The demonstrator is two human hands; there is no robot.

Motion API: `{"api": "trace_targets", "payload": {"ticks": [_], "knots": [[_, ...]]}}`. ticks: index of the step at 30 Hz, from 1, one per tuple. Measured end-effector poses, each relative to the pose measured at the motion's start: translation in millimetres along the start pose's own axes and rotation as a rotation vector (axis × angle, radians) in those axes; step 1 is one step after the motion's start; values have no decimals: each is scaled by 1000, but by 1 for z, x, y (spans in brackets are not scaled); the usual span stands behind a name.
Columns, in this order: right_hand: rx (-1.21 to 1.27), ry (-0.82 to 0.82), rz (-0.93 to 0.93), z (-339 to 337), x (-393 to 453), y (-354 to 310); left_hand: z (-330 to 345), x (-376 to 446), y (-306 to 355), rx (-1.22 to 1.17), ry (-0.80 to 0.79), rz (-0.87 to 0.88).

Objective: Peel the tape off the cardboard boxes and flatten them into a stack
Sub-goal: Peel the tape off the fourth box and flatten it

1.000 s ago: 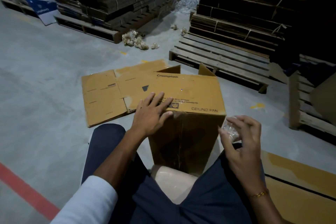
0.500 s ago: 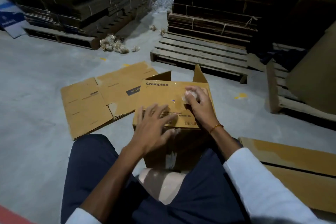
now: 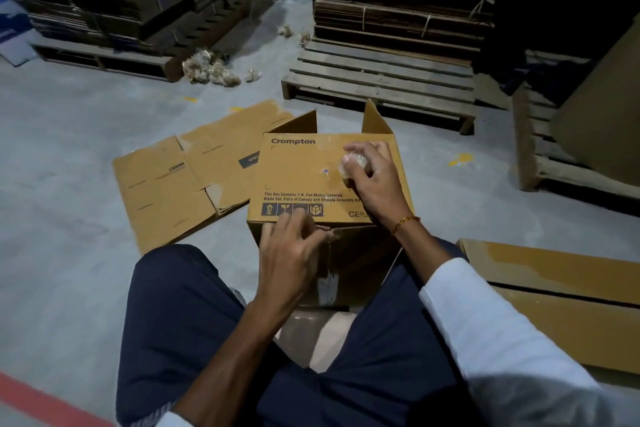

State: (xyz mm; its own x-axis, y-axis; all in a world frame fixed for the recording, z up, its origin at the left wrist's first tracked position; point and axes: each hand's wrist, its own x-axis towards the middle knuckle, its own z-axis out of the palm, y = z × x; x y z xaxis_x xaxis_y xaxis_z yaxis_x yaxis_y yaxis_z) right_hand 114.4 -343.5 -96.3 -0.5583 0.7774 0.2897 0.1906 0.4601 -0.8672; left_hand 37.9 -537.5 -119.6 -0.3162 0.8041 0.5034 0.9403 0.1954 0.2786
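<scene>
Boxes: one upright (image 3: pixel 311 177), one flattened (image 3: pixel 180 184)

A: What stood between the seated person's knees?

B: A brown cardboard box (image 3: pixel 304 173), printed face up and reading "Crompton", with two far flaps raised.

A: And the tape?

B: A crumpled clear wad of tape (image 3: pixel 353 163) rested on that face.

A: Anything flattened?

B: Flattened boxes (image 3: pixel 180 184) lay on the floor, just left of the box.
</scene>
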Motion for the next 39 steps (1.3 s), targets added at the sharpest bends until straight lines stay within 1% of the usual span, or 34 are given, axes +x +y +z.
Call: {"api": "trace_targets", "payload": {"ticks": [3,4,5,7,9,13,14,16,18,21,24,27,30,33,36,39], "knots": [[-26,-17,-31,2,1,0,0,-8,-9,-164,-24,-153],[-41,-21,-46,3,1,0,0,-10,-11,-226,-30,-171],[-51,-27,-58,3,0,-1,1,-13,-11,-272,-33,-173],[-60,-34,-72,4,-1,-2,1,-17,-5,-285,-12,-159],[-67,-35,-87,3,-1,-1,-2,-23,5,-301,-29,-151],[-92,-46,-100,5,-1,-1,-10,-31,7,-164,-19,-105],[-104,-49,-107,6,-1,0,-10,-32,6,-179,-21,-121],[-119,-56,-123,6,1,1,-9,-35,8,-168,-78,-129],[-123,-52,-129,5,2,2,-6,-43,13,-100,-142,-72],[-111,-46,-121,1,3,4,-1,-49,15,-98,-192,-65],[-96,-49,-98,0,4,2,-6,-45,15,-47,-157,-42],[-39,-53,-44,-3,4,-2,-11,-42,17,17,-74,-4],[-29,-46,-4,-7,3,-4,-11,-40,17,15,-14,-85],[3,-74,86,-13,7,-6,-12,-43,15,46,-35,-100],[177,-109,227,-24,8,-23,-13,-45,16,68,-69,-91],[225,-141,182,-41,-11,-60,-12,-43,16,82,-74,-106]]}}
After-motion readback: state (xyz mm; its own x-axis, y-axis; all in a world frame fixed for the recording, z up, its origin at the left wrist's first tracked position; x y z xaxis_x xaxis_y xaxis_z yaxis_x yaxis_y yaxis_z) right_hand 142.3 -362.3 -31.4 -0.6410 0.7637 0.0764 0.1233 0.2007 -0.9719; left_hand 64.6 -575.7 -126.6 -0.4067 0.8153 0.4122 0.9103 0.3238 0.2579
